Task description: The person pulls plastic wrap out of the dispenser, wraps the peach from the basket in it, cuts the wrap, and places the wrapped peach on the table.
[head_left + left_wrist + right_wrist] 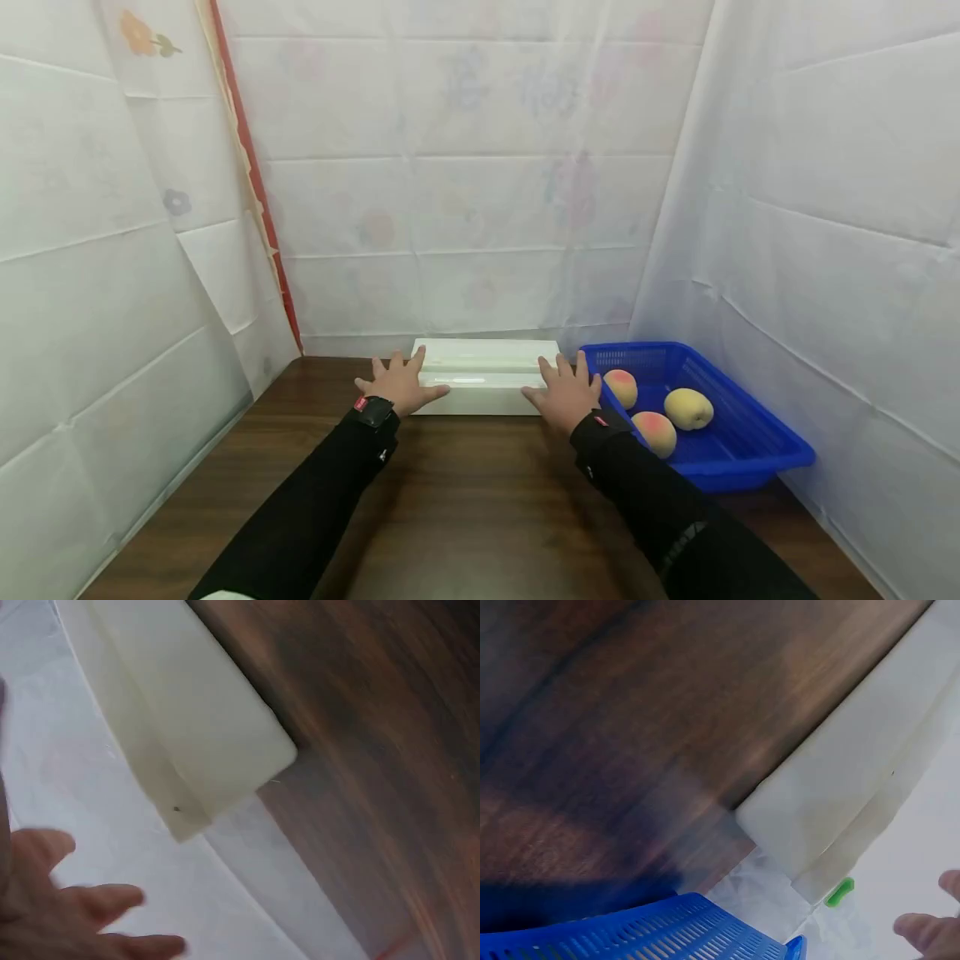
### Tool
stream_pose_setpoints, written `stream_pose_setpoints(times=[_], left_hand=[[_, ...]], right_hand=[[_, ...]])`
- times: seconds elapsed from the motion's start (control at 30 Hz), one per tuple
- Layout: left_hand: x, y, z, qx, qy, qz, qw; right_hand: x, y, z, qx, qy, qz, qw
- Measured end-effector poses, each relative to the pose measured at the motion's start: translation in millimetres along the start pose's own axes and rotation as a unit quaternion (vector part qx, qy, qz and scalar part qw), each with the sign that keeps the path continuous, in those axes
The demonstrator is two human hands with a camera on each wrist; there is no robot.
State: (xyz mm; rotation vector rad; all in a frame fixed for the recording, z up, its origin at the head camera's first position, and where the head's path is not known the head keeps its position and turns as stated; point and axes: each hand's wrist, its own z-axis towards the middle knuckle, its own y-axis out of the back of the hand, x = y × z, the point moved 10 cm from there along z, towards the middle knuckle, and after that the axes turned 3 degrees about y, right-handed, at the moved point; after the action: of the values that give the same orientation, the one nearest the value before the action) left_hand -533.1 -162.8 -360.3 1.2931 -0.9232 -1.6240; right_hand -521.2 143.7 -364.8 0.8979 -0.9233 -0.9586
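Observation:
A white two-level stand (480, 403), long and low, lies at the back of the brown table. My left hand (399, 387) is at its left end, fingers spread and overlapping the stand's edge in the head view. At the right end my right hand (567, 397) is held the same way, its thumb in front of the stand and its outer side beside the blue basket. Neither hand holds anything. In the left wrist view the left hand's fingers (105, 900) stand apart from the stand's end (217, 742). Only fingertips (922, 930) of the right hand show in the right wrist view.
The blue plastic basket (750, 462) stands on the right of the table (465, 508). In it lie two pinkish peaches (655, 433) and a yellow fruit (688, 409). White sheets (480, 200) hang at the back and both sides. A small green object (840, 892) shows behind the stand.

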Motion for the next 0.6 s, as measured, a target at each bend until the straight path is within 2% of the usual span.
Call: stream_pose_setpoints(times=[0.1, 0.17, 0.3, 0.43, 0.6], left_hand=[[0.1, 10.9, 9.3, -0.063, -0.057, -0.016, 0.9963], [0.4, 14.6, 14.4, -0.08, -0.088, -0.03, 0.9925], [3.3, 8.0, 20.8, -0.042, -0.109, -0.031, 0.9927], [3.0, -1.6, 28.5, 0.001, -0.119, -0.027, 0.9925], [12.2, -13.1, 40.1, 0.024, -0.105, -0.037, 0.9935]], right_hand=[[8, 14, 9, -0.02, 0.036, -0.004, 0.999], [15, 20, 16, -0.025, 0.067, -0.011, 0.997], [21, 16, 27, 0.004, 0.11, -0.022, 0.994], [16, 3, 36, 0.037, 0.11, -0.035, 0.993], [8, -8, 45, 0.051, 0.108, -0.049, 0.992]])
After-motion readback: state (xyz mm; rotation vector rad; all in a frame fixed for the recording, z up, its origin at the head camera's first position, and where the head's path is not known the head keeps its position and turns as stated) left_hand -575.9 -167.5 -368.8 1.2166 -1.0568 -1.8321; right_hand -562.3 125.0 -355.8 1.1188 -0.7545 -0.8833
